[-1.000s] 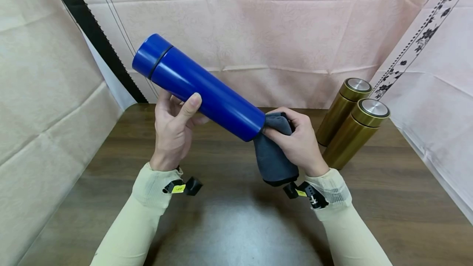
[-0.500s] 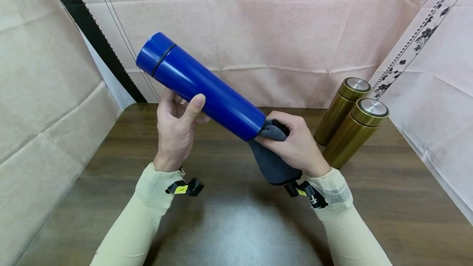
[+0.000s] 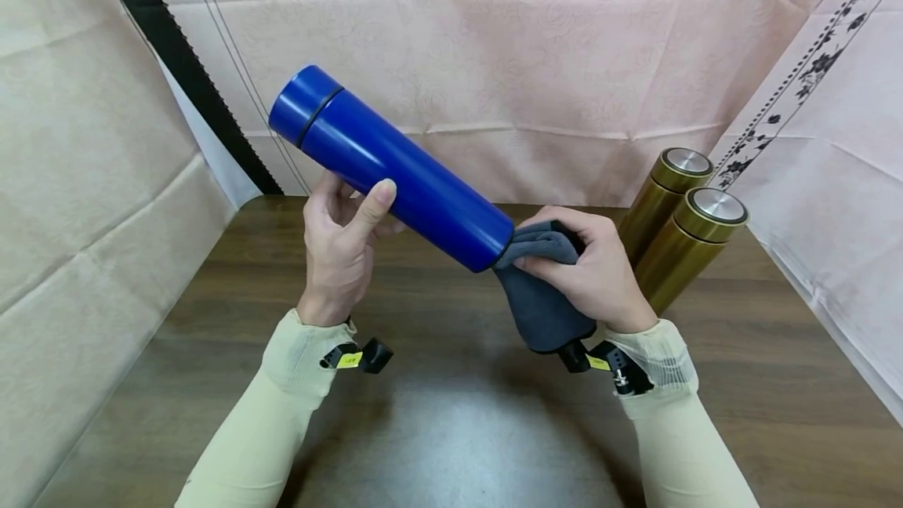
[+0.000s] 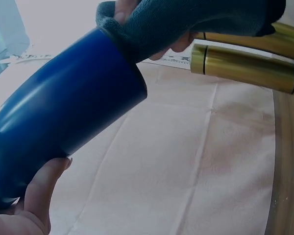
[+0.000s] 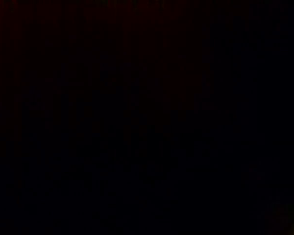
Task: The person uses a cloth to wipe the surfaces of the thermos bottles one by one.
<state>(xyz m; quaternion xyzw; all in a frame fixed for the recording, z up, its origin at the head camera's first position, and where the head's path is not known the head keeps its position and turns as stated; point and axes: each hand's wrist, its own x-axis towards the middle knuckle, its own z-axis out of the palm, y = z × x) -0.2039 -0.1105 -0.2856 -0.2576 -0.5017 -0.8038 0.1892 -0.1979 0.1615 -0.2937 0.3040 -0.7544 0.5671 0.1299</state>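
Observation:
A blue thermos (image 3: 402, 171) is held tilted above the table, its lid end up to the left and its base down to the right. My left hand (image 3: 339, 249) grips it from below, thumb along the near side. My right hand (image 3: 592, 269) pinches a dark grey cloth (image 3: 543, 304) against the thermos base; part of the cloth hangs down. In the left wrist view the cloth (image 4: 161, 24) touches the rim of the base (image 4: 130, 63). The right wrist view is almost black and shows nothing clear.
Two gold thermoses with silver-topped lids, a front one (image 3: 687, 249) and a rear one (image 3: 659, 194), stand on the brown wooden table (image 3: 451, 414) beside my right hand. Pale cloth sheets (image 3: 529, 85) hang behind and at both sides.
My right hand first pushes the cloth in closer at the thermos base, then draws back to the right. The thermos and left hand shift slightly right.

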